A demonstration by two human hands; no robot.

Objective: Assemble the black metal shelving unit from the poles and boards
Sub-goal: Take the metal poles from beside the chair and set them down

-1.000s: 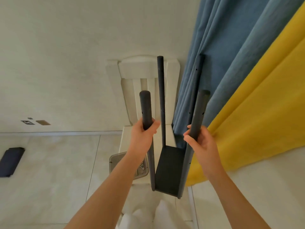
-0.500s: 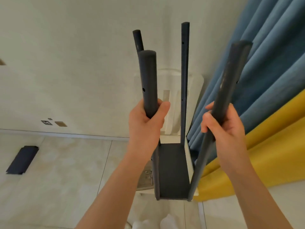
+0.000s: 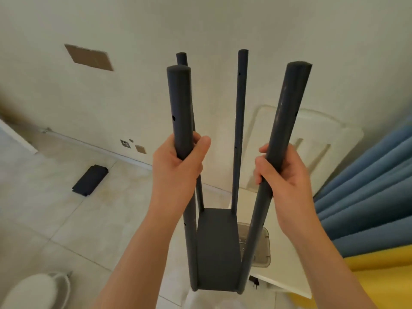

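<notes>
I hold a partly built black shelving unit upright in the air: several poles rise from one black board [image 3: 217, 248] at the bottom. My left hand [image 3: 178, 168] grips the near left pole [image 3: 180, 103]. My right hand [image 3: 283, 175] grips the near right pole [image 3: 289, 103]. The two far poles [image 3: 240, 108] stand free behind them. Small holes dot the poles. Another black board [image 3: 90, 181] lies flat on the tiled floor at the left, near the wall.
A white chair [image 3: 296, 152] stands behind the unit, with a clear tray of small hardware [image 3: 263, 248] on its seat. Blue curtain [image 3: 367, 186] and yellow curtain [image 3: 379, 279] hang at the right. A white round object [image 3: 33, 291] sits at the lower left.
The unit has been lifted off the chair and swung left, away from the curtains. Both hands keep their grip on the near poles, and the view has turned towards the wall.
</notes>
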